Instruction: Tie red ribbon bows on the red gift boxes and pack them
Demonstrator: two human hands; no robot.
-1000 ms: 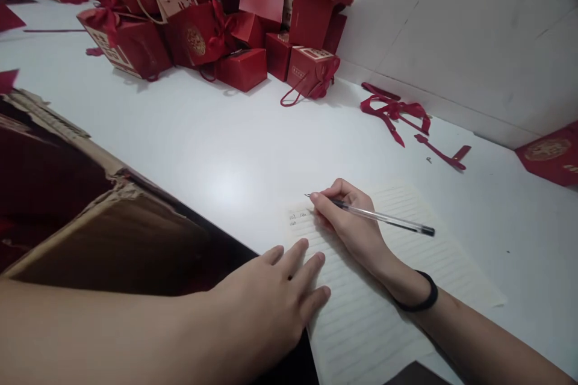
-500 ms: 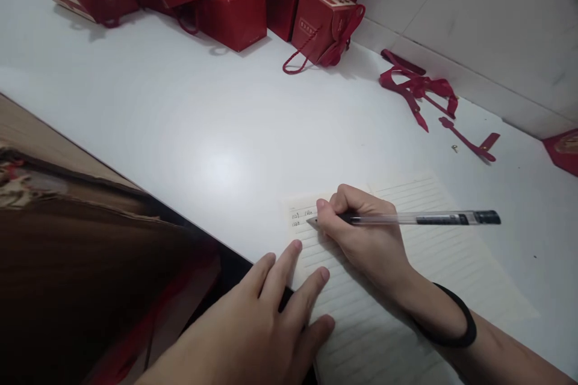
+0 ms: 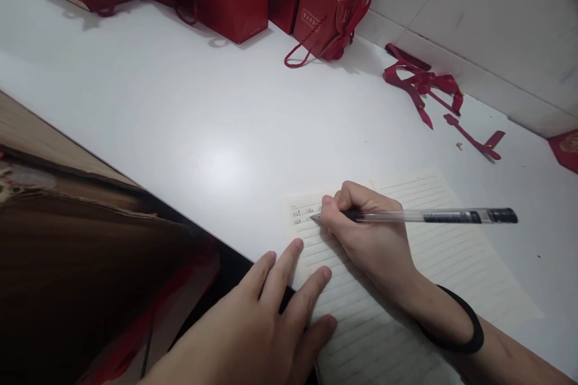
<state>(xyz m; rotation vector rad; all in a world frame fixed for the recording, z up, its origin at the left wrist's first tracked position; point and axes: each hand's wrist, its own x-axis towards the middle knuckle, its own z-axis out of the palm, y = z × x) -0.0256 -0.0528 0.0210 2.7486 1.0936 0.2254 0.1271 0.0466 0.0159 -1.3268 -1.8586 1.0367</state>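
Observation:
A sheet of lined cream paper [image 3: 456, 258] lies on the white table [image 3: 203, 132], with a few small figures written at its top left corner. My right hand [image 3: 370, 234] is closed round a clear pen with a black cap [image 3: 433, 215]; the tip rests on the second written line. A black band sits on that wrist. My left hand [image 3: 266, 325] lies flat with fingers spread on the paper's left edge, holding nothing.
An open brown cardboard box [image 3: 81, 240] with red items inside fills the lower left. Several red gift boxes [image 3: 325, 12] with cord handles stand along the far edge. Loose red ribbons [image 3: 424, 87] lie by the white wall at the right.
The view has tilted down and closer since a second ago. My right hand has shifted from the first written line to the second, the pen now lying more level. My left hand has stayed on the paper's edge.

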